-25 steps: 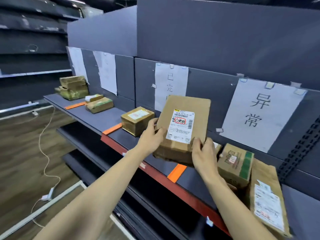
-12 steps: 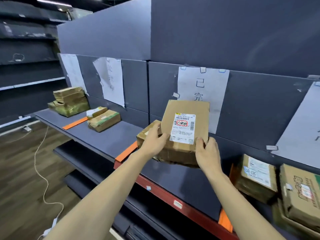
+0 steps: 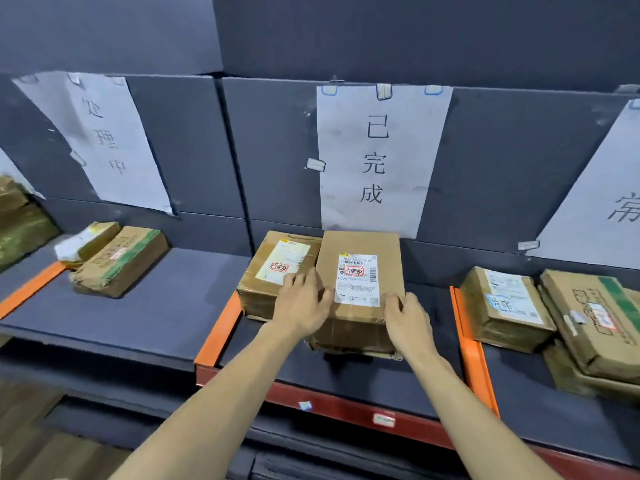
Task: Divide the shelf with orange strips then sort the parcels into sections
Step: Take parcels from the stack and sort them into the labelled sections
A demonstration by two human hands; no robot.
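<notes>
Both forearms reach up from the bottom of the frame toward the centre, converging on one cardboard parcel (image 3: 360, 292) lying flat on the dark shelf (image 3: 166, 317) below the middle paper sign (image 3: 381, 157). Left hand (image 3: 303, 306) sits palm-down at the parcel's left edge, fingers spread and nearly straight, thumb on the parcel's top near the white label (image 3: 357, 279), fingertips overlapping the second parcel (image 3: 277, 271) that touches it on the left. Right hand (image 3: 407, 318) cups the parcel's lower right corner, fingers curled loosely against the side, thumb up on the top edge; whether it really clamps, cannot tell for sure, but it looks like a light grip. The parcel lies between two orange strips, one (image 3: 218, 330) at centre left just beside the second parcel, one (image 3: 474, 351) at centre right. Right of that strip, two more parcels (image 3: 505, 306) (image 3: 595, 317), touching. Left of centre, a green-taped parcel (image 3: 121, 261) with a smaller one (image 3: 88, 239) against it, and a third orange strip (image 3: 27, 289) at the far left. Another paper sign (image 3: 100, 143) hangs in the upper left.
</notes>
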